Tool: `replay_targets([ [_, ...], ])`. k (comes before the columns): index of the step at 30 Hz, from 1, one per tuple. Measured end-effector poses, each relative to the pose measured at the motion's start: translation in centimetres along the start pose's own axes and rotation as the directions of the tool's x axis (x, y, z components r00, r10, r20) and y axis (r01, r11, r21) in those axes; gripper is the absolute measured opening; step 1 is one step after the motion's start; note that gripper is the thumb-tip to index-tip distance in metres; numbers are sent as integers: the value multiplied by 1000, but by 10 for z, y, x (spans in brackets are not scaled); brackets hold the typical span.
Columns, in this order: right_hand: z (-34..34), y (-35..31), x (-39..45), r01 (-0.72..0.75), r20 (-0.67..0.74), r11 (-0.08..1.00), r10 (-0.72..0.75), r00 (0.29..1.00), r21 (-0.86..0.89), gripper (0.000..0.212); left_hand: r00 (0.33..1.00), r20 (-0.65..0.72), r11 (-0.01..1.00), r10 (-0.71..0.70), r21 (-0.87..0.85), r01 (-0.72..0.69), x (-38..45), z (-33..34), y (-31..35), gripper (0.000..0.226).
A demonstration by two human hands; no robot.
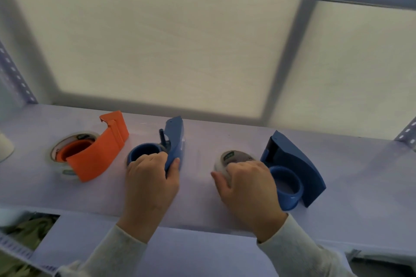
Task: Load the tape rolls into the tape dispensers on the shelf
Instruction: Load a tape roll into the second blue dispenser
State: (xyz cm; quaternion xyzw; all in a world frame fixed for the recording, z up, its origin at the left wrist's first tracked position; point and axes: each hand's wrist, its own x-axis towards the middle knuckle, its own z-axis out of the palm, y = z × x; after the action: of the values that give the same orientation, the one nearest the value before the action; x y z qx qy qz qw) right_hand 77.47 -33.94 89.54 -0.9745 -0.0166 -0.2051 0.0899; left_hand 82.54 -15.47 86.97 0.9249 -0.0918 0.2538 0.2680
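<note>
Right at the near edge of the shelf [225, 216], both hands are down and working. The left hand [153, 177] is clamped round the middle blue dispenser [174, 141], thumb on its handle and fingers curled over the rim of its empty blue hub. I'd say that's to pin it steady for loading. The right hand [247, 186] is cupped over a clear tape roll [234, 159], fingers wrapped round its near side, the roll still touching the shelf. It sits between the two hands' dispensers, so it could be bound for either.

Just right of the right hand, almost touching the knuckles, lies the second blue dispenser [295, 168] on its side, hub up and empty, handy for dropping a roll on.

Well left of the left hand, the orange dispenser [99, 153] already has a clear roll [67, 141] round its hub, so that one looks done.

Count it up: three dispensers, two blue and one orange; two tape rolls in sight, one seated, one in hand. Something pale pokes in at the far left edge, and I can't tell what it is.

Beyond the hands there's only the pale back panel [168, 47].
</note>
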Motion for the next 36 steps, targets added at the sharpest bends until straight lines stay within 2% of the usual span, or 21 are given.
replay_targets([
  [7,-14,18,8,81,-176,993,-64,982,90,45,998,41,998,-47,39,45,11,1,-11,28],
  [8,-16,21,8,94,-187,991,-76,979,94,46,997,30,997,-67,35,66,12,0,-8,29],
  [10,-19,27,7,128,-207,985,-103,973,113,43,996,-22,996,-85,20,86,13,-4,1,46],
  [12,-23,33,7,166,-208,977,-137,969,131,42,994,-97,995,44,-84,-52,14,-11,18,54],
  [13,-25,36,6,184,-204,973,-153,967,140,43,992,-91,972,92,-209,-109,15,-14,27,52],
  [14,-27,39,5,199,-202,969,-167,965,148,44,994,-13,917,109,-384,-105,16,-16,36,50],
  [15,-29,42,4,212,-201,965,-179,963,157,46,985,132,821,113,-571,-18,19,-17,45,51],
  [16,-31,44,2,222,-199,961,-187,962,167,46,948,291,685,129,-717,127,21,-16,53,57],
  [17,-34,45,0,229,-198,957,-193,961,181,47,891,423,555,163,-786,272,23,-11,57,63],
  [18,-36,46,-2,237,-195,951,-199,960,197,47,838,506,476,203,-799,367,24,-7,60,63],
  [19,-39,47,-4,244,-192,947,-204,960,211,47,807,541,439,238,-801,407,25,-5,63,57],
  [24,-51,59,-9,275,-209,932,-227,951,237,39,804,524,433,279,-817,382,31,5,72,39],
  [27,-54,70,-12,257,-210,944,-214,954,208,43,813,505,448,291,-822,350,36,10,77,24],
  [30,-57,79,-17,242,-219,955,-203,954,171,43,758,519,372,396,-845,384,40,14,82,13],
  [32,-59,85,-19,240,-218,965,-212,953,111,42,741,525,349,418,-846,403,41,19,86,12],
  [34,-60,92,-21,243,-206,969,-231,951,36,42,769,525,415,365,-831,370,42,27,91,15],
  [36,-59,96,-24,248,-190,968,-252,949,-45,41,808,507,538,301,-789,295,42,35,96,14],
])
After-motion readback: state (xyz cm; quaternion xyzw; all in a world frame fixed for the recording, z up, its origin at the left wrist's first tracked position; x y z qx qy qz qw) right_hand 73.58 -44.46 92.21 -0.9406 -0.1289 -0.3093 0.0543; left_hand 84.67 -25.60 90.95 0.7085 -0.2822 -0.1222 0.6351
